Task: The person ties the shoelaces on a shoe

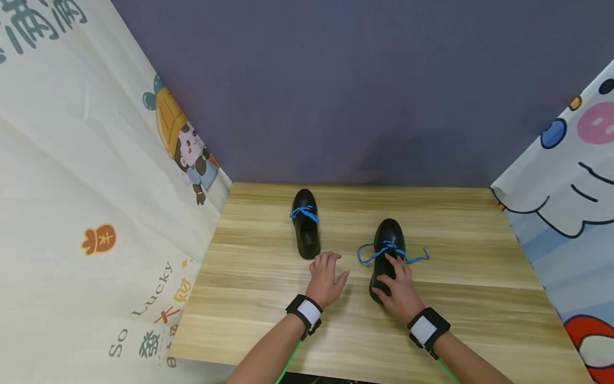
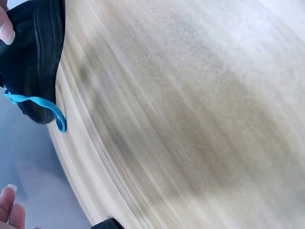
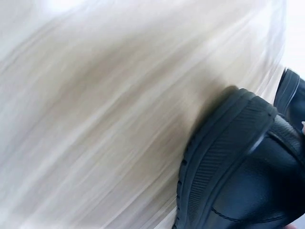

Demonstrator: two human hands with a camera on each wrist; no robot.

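Right shoe (image 1: 387, 250), black, flat on its sole on the wooden worktop (image 1: 460, 298), toe toward the back wall. Gripped at the heel end by the right hand (image 1: 400, 290): palm over the back of the shoe, fingers curled down around its upper, fingertips reaching the knot. Blue lace (image 1: 390, 252) on this shoe undone, two loose ends trailing out to either side of the shoe onto the wood. From the right wrist camera, only the ribbed black sole and heel (image 3: 238, 167) close up against blurred wood grain.

Just left of the right shoe, the left hand (image 1: 326, 277): holding nothing, fingers spread and relaxed, hovering at or resting on the worktop; contact with the wood not clear. Clear gap between this hand and the right shoe.

Beyond the left hand and farther left of the right shoe, left shoe (image 1: 305, 224), also black, toe toward the wall, its heel just ahead of the left fingertips. Blue lace (image 1: 304, 212) on it tied in a small bow. Same shoe and a loop of its lace (image 2: 43, 107) at the top left corner in the left wrist camera.

Wrist straps with white patches on both forearms, nearer than the right shoe. Behind the shoes, a plain grey-purple wall (image 1: 364, 90). Left of them, a cream cartoon-printed curtain (image 1: 81, 176); right of them, another printed curtain (image 1: 571, 197).
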